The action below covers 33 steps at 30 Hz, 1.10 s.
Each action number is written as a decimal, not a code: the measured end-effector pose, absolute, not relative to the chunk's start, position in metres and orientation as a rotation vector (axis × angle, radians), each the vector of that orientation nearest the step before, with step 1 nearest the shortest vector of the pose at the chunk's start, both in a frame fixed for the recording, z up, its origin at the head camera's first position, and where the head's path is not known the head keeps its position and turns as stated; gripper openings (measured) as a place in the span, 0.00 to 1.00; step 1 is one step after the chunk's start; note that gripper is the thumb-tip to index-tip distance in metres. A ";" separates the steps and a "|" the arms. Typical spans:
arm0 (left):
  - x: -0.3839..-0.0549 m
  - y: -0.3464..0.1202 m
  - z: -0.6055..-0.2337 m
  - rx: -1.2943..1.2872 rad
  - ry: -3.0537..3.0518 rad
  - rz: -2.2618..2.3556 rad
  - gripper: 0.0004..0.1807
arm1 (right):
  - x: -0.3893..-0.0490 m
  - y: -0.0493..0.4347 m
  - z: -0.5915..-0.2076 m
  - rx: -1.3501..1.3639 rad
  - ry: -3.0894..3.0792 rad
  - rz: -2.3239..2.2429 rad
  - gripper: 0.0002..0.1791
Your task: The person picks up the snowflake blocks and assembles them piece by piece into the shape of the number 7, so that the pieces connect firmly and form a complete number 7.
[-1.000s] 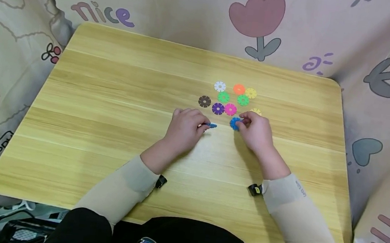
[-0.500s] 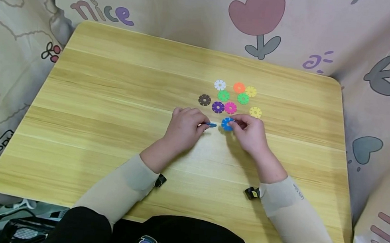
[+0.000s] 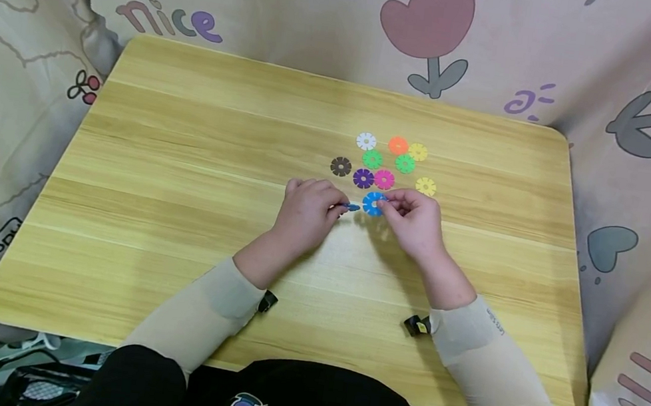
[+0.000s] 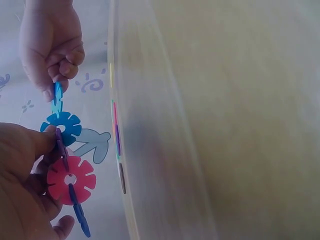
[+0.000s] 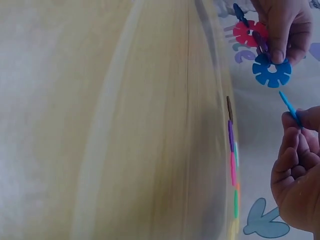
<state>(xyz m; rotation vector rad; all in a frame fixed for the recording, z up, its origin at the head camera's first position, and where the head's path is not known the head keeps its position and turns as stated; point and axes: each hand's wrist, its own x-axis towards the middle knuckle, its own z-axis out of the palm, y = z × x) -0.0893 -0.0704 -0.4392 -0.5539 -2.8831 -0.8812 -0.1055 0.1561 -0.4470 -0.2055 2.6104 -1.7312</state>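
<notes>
My left hand [image 3: 310, 215] pinches a short chain of notched plastic discs. In the left wrist view the chain runs from a blue disc [image 4: 73, 131] through a purple disc [image 4: 61, 145] and a pinkish-red disc [image 4: 56, 184] to a dark blue disc [image 4: 79, 212]. Between thumb and fingers, my right hand [image 3: 416, 223] holds a light blue notched disc [image 3: 371, 203]. That disc stands edge-on to the chain's blue disc; a small gap separates their rims in the right wrist view. Both hands are raised over the table, facing each other.
Loose discs lie flat beyond the hands on the wooden table [image 3: 187, 147]: white [image 3: 360, 141], orange [image 3: 398, 146], brown [image 3: 340, 166], purple [image 3: 358, 178], pink [image 3: 384, 179], and pairs of green and yellow. A printed curtain [image 3: 300, 6] hangs round the table's back and sides.
My right hand has moved left with the light blue disc, bringing it close to the chain and uncovering a yellow disc. The left hand has stayed nearly still.
</notes>
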 end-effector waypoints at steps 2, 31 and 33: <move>-0.090 -0.071 -0.439 -0.555 -2.883 -0.880 0.05 | -0.105 0.155 -0.447 -0.207 2.597 -1.760 0.06; -0.090 -0.069 -0.436 -0.595 -2.812 -0.883 0.05 | -0.100 0.148 -0.444 -0.180 2.471 -1.901 0.06; -0.090 -0.068 -0.436 -0.601 -2.807 -0.888 0.05 | -0.100 0.148 -0.445 -0.172 2.473 -1.905 0.06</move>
